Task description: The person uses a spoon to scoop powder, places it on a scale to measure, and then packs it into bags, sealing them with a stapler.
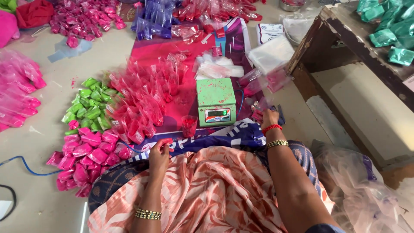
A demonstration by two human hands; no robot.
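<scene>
The person sits on the floor (39, 207) behind a small green scale (215, 101), which serves as the centre of the layout. The left hand (160, 154), near the scale's lower left, pinches a bit of red packet, its grip clenched. The right hand (268, 117), just right of the scale, grasps a clear pouch (258, 113). An open red-filled pouch (189, 126) stands against the scale's front left, within easy reach. Red packets (142, 103) and green packets (88, 105) lie sorted by colour left of the scale.
</scene>
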